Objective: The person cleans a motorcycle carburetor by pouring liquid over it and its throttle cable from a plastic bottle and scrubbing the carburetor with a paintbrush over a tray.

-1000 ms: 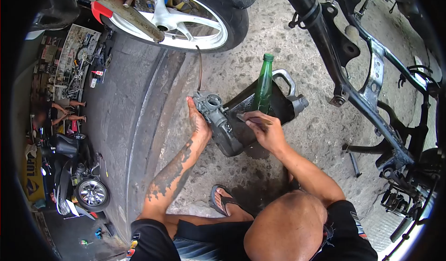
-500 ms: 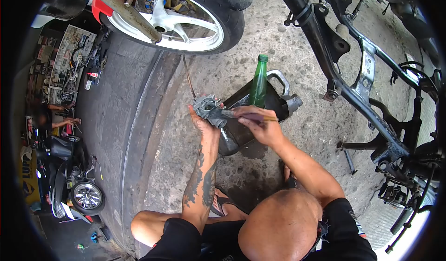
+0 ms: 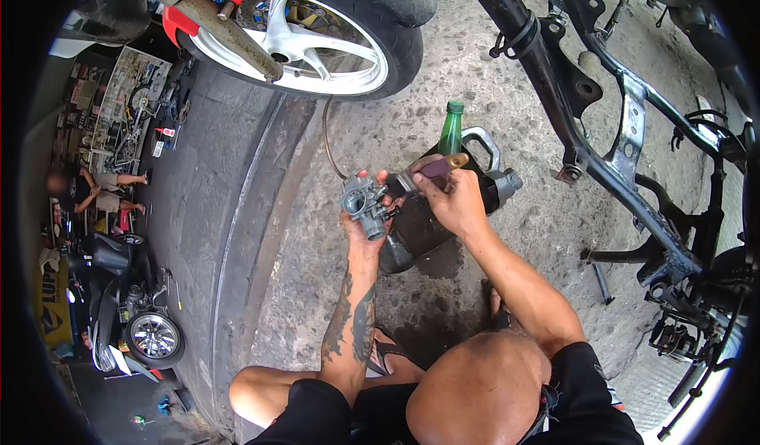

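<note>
1. Gripping a grey metal carburetor [image 3: 369,214], the left hand [image 3: 362,244] cups it from below, fingertips showing along its far edge. A round bore opens toward the viewer, small dark fittings stud the right side, and a brown tube [image 3: 325,132] runs from its top toward the wheel [image 3: 301,45].

2. A black jug [image 3: 427,237] lies on the concrete floor [image 3: 297,302], its upper side apparently open; the dark interior hides whatever it holds. A green bottle [image 3: 452,128] rises upright at the jug, its base blocked from sight by the right hand [image 3: 457,205]; its contents cannot be told.

3. The carburetor sits in the left palm, above the jug's near left edge. The right hand, closed around a purple-handled brush [image 3: 435,173], is just beside it, bristles at the carburetor's right side.
</note>
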The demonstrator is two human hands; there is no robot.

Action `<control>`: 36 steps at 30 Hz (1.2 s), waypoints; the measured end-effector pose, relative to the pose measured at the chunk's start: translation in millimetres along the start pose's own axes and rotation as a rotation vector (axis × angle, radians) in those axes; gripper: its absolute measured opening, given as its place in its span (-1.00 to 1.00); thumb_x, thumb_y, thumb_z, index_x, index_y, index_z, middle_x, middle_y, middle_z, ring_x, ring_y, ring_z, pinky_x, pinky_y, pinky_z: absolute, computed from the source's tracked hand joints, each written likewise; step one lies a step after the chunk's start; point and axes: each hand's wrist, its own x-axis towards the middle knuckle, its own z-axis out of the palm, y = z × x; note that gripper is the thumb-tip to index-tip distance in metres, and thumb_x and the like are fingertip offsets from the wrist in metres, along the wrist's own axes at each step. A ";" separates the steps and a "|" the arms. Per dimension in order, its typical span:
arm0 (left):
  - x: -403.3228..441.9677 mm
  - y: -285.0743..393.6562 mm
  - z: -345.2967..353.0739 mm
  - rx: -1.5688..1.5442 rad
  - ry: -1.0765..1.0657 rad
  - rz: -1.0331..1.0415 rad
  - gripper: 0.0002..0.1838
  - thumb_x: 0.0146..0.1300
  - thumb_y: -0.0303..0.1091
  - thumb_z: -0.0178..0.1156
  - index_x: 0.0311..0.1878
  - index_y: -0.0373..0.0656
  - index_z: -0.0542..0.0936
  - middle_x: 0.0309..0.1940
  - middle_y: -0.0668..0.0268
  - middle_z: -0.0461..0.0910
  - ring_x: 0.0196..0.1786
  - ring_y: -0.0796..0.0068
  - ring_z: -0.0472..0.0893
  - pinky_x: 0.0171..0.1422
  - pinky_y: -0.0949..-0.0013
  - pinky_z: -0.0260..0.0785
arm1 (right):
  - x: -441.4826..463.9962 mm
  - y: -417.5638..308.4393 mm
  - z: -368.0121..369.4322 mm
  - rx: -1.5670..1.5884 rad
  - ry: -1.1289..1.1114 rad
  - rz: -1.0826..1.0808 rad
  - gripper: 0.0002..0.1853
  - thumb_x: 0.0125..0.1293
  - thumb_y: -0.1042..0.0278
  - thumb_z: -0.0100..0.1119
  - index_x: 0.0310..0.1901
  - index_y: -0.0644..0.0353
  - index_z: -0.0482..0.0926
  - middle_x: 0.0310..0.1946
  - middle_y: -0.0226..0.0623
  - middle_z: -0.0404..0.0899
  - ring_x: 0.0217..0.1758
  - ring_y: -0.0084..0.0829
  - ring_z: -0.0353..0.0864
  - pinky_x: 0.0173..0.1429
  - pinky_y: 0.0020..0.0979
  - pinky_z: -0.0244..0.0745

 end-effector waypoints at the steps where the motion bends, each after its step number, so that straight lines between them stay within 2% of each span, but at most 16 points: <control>1: -0.5 -1.0 5.9 0.009 0.014 0.001 -0.18 -0.23 0.00 0.47 0.18 0.04 0.38 0.16 0.06 0.41 -0.03 0.03 0.58 0.15 -0.12 0.42 | -0.5 -2.9 0.4 0.184 0.038 0.072 -0.88 0.22 0.49 0.20 -0.23 0.31 0.60 -0.53 -0.25 0.62 -0.47 -0.56 0.59 -0.35 -0.47 0.47; 5: -3.6 -4.0 10.8 0.008 0.052 -0.032 -0.19 -0.22 0.02 0.47 0.18 0.08 0.39 0.16 0.13 0.41 0.16 0.01 0.46 0.22 -0.11 0.37 | -1.6 24.7 8.7 0.237 -0.027 0.223 -0.88 0.22 0.46 0.21 -0.26 0.30 0.63 -0.54 -0.24 0.63 -0.54 -0.51 0.57 -0.42 -0.45 0.42; 9: -7.6 -10.6 7.1 -0.037 0.076 -0.066 -0.21 -0.21 0.02 0.47 0.17 0.11 0.40 0.19 0.15 0.39 0.21 0.01 0.41 0.27 -0.12 0.31 | -1.9 15.0 2.2 0.099 0.021 0.077 -0.88 0.18 0.47 0.23 -0.28 0.33 0.62 -0.58 -0.16 0.61 -0.55 -0.45 0.60 -0.42 -0.42 0.43; 14: 5.9 -12.2 -24.7 -0.047 0.088 0.012 -0.31 -0.15 0.08 0.38 0.10 0.06 0.47 0.01 0.15 0.53 0.12 0.10 0.49 0.23 -0.02 0.37 | -11.7 4.3 3.8 -0.006 -0.059 0.104 -0.89 0.18 0.51 0.22 -0.26 0.32 0.60 -0.53 -0.17 0.61 -0.51 -0.48 0.59 -0.40 -0.44 0.44; 16: 1.8 -17.6 -29.1 -0.059 0.229 0.179 -0.31 -0.15 0.07 0.37 0.10 0.02 0.47 -0.02 0.12 0.54 0.03 0.10 0.53 0.23 -0.01 0.38 | -19.3 -8.3 10.7 0.077 0.039 0.095 -0.89 0.19 0.52 0.20 -0.25 0.34 0.58 -0.50 -0.17 0.61 -0.46 -0.48 0.62 -0.37 -0.45 0.46; 18: -3.3 -20.9 -36.2 -0.058 0.234 0.203 -0.31 -0.16 0.07 0.37 0.09 0.02 0.48 -0.02 0.11 0.54 0.01 0.10 0.54 0.24 0.00 0.37 | -27.7 3.0 23.4 0.144 0.047 0.121 -0.92 0.17 0.55 0.19 -0.28 0.31 0.56 -0.49 -0.15 0.60 -0.45 -0.33 0.65 -0.35 -0.43 0.47; 20: 7.3 -20.1 -39.9 -0.052 0.207 0.272 -0.31 -0.19 0.06 0.38 0.07 0.01 0.50 -0.02 0.10 0.54 -0.03 0.10 0.55 0.25 0.02 0.36 | -31.0 12.5 14.4 -0.099 -0.113 0.033 -0.92 0.14 0.57 0.20 -0.31 0.34 0.55 -0.43 -0.09 0.61 -0.39 -0.22 0.66 -0.32 -0.42 0.49; 22: 2.5 -21.6 -49.7 -0.041 0.278 0.297 -0.42 -0.07 0.07 0.26 0.03 -0.01 0.52 -0.05 0.09 0.54 -0.04 0.10 0.55 0.26 0.02 0.34 | -30.8 2.3 14.3 -0.021 -0.120 0.065 -0.94 0.13 0.57 0.20 -0.35 0.36 0.55 -0.40 -0.04 0.60 -0.36 -0.14 0.65 -0.30 -0.38 0.51; 25: 10.2 -21.2 -35.1 -0.248 0.430 0.205 -0.50 0.13 0.01 -0.03 -0.04 -0.19 0.53 -0.13 0.08 0.57 -0.09 0.10 0.56 0.23 0.04 0.36 | -30.2 -1.5 19.3 0.063 -0.020 -0.099 -0.95 0.15 0.56 0.18 -0.34 0.31 0.56 -0.45 -0.08 0.60 -0.37 -0.10 0.65 -0.29 -0.31 0.52; 28: 7.7 -13.9 -29.3 -0.220 0.432 0.219 -0.47 0.11 -0.01 -0.06 -0.04 -0.25 0.52 -0.14 0.09 0.58 -0.12 0.12 0.58 0.23 0.06 0.37 | -26.5 0.5 9.3 -0.055 -0.152 -0.007 -0.94 0.15 0.56 0.18 -0.32 0.31 0.56 -0.39 -0.12 0.61 -0.38 -0.12 0.64 -0.31 -0.33 0.52; 29: 8.8 -12.7 -20.1 -0.342 0.557 0.178 -0.47 0.11 0.00 -0.09 -0.04 -0.21 0.54 -0.14 0.08 0.58 -0.14 0.12 0.58 0.22 0.06 0.37 | -21.6 1.0 4.4 -0.117 -0.135 -0.033 -0.94 0.15 0.55 0.19 -0.33 0.32 0.55 -0.35 -0.15 0.61 -0.41 -0.16 0.64 -0.33 -0.35 0.51; 30: 6.4 -11.7 -27.1 -0.335 0.559 0.168 -0.47 0.11 0.00 -0.09 -0.04 -0.21 0.54 -0.14 0.08 0.58 -0.14 0.12 0.58 0.22 0.06 0.37 | -19.1 1.4 2.8 -0.008 -0.067 -0.050 -0.93 0.15 0.54 0.20 -0.32 0.31 0.56 -0.36 -0.15 0.61 -0.42 -0.15 0.63 -0.33 -0.35 0.50; 32: 5.4 -17.0 -30.6 -0.287 0.469 0.143 -0.48 0.13 0.02 -0.09 -0.02 -0.18 0.53 -0.13 0.07 0.58 -0.09 0.10 0.57 0.20 0.03 0.38 | -20.0 -9.5 1.4 0.097 0.043 0.001 -0.95 0.13 0.62 0.19 -0.35 0.35 0.58 -0.33 -0.21 0.63 -0.36 -0.36 0.64 -0.31 -0.45 0.49; 34: 5.3 -26.4 -15.3 -0.257 0.474 0.196 -0.48 0.16 0.05 -0.06 0.00 -0.14 0.52 -0.13 0.06 0.57 -0.05 0.07 0.55 0.17 -0.01 0.39 | -20.0 -9.8 3.3 0.007 -0.098 -0.128 -0.94 0.14 0.61 0.19 -0.32 0.34 0.57 -0.35 -0.22 0.62 -0.35 -0.39 0.63 -0.31 -0.48 0.48; 35: 7.3 -28.5 -20.7 -0.188 0.348 0.247 -0.47 0.18 0.10 -0.04 0.01 -0.14 0.50 -0.13 0.05 0.57 -0.03 0.06 0.55 0.15 -0.03 0.40 | -17.3 -11.2 4.4 -0.003 -0.080 -0.144 -0.92 0.13 0.54 0.21 -0.32 0.31 0.60 -0.37 -0.11 0.61 -0.41 -0.11 0.62 -0.32 -0.34 0.48; 36: 7.3 -28.9 -21.5 -0.120 0.224 0.297 -0.45 0.21 0.15 -0.02 0.03 -0.14 0.49 -0.14 0.04 0.57 -0.02 0.06 0.54 0.14 -0.05 0.40 | -14.5 -12.0 1.0 -0.002 -0.083 -0.145 -0.92 0.13 0.54 0.21 -0.32 0.31 0.60 -0.37 -0.11 0.61 -0.41 -0.11 0.62 -0.32 -0.34 0.48</control>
